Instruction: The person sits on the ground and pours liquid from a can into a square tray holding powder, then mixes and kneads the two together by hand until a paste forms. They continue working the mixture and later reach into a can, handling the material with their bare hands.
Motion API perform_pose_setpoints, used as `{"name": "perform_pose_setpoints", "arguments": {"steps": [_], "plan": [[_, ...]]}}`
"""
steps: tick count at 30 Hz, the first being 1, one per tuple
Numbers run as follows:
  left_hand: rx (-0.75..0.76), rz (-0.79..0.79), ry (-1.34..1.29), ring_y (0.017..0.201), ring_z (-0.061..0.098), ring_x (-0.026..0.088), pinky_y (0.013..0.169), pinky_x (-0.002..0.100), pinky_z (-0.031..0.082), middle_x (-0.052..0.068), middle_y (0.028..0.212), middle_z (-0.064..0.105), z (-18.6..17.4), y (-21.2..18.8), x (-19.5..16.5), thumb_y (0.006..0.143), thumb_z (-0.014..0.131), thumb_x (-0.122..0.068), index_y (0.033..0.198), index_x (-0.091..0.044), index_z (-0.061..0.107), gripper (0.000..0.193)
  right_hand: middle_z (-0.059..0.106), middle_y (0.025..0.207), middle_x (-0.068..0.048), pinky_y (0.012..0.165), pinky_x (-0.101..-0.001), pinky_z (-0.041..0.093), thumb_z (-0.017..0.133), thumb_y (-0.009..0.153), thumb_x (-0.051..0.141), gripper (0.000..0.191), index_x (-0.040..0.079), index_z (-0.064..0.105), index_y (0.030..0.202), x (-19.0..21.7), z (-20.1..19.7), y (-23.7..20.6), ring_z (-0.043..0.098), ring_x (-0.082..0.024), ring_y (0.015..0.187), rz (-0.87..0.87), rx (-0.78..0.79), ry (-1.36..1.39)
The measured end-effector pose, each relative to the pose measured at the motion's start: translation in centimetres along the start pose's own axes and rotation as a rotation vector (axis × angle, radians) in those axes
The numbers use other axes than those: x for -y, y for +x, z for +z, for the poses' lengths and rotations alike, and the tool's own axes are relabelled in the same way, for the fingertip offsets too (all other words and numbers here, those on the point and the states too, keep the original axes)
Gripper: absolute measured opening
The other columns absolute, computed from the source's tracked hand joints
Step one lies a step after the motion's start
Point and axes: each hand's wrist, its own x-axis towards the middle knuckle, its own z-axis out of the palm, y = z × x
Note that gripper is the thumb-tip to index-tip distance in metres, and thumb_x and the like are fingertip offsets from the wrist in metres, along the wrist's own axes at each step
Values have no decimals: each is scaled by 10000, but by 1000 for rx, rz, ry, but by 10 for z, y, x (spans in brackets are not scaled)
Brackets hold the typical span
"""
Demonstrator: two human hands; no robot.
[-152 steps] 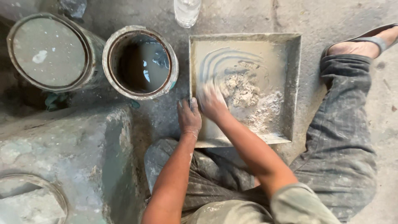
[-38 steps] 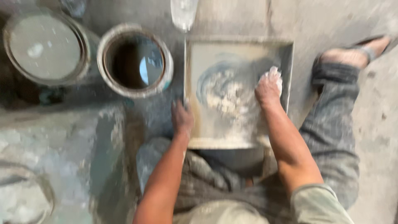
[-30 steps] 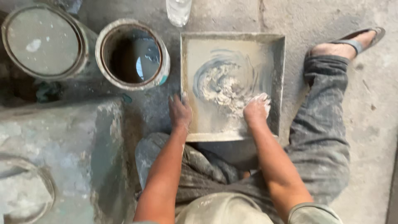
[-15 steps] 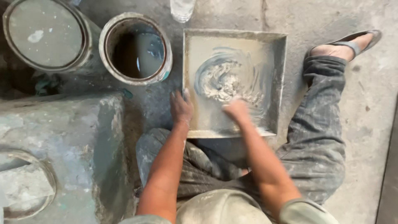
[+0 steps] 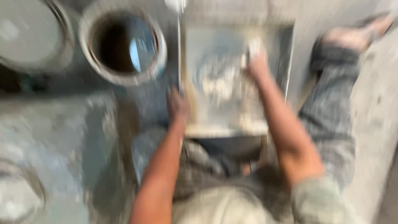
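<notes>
Whitish paste (image 5: 219, 83) smeared in square grey tray (image 5: 275, 112), blurred.

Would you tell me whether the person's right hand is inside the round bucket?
No, the right hand is in the square tray, among pale paste, apart from the bucket.

A tray (image 5: 277, 79) sits on the floor (image 5: 373, 124) before the person. A bucket (image 5: 123, 43) stands left of it, and a lidded drum (image 5: 31, 37) farther left.

No packages, labels, signs or screens visible; view heavily blurred, nothing of that kind near fingers of either hand.
</notes>
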Motion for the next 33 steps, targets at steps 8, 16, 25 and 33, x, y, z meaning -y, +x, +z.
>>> {"name": "perform_pose_setpoints", "arguments": {"steps": [8, 16, 25, 33], "plan": [[-12, 30, -16, 1344, 432, 574, 1140, 554, 364, 437, 1421, 453, 8, -3, 11, 1081, 450, -463, 1369, 97, 515, 633, 463, 1494, -292, 1193, -537, 390, 638, 807, 104, 530, -14, 600, 1323, 0, 41, -99, 421, -469, 1421, -107, 37, -199], [37, -36, -52, 1377, 399, 566, 1151, 546, 346, 426, 1473, 414, 1, -4, 6, 1100, 441, -459, 1426, 84, 476, 634, 626, 1276, -211, 1071, -540, 431, 664, 864, 314, 423, 47, 682, 1192, 6, 5, -109, 566, -356, 1247, 216, 581, -314], [8, 33, 1, 1391, 402, 554, 1171, 535, 350, 425, 1476, 410, 5, -5, 7, 1087, 459, -420, 1446, 104, 454, 635, 650, 1210, -298, 1166, -537, 395, 506, 923, 107, 338, -55, 662, 1174, 16, 68, -119, 599, -434, 1228, -14, -12, -137], [14, -25, -34, 1356, 457, 519, 1151, 547, 369, 356, 1425, 516, 7, 4, 4, 1050, 446, -444, 1350, 17, 559, 561, 683, 1099, -282, 949, -524, 501, 578, 909, 160, 272, -19, 698, 1074, 18, 14, -125, 661, -420, 1056, 209, 519, -152]]}}
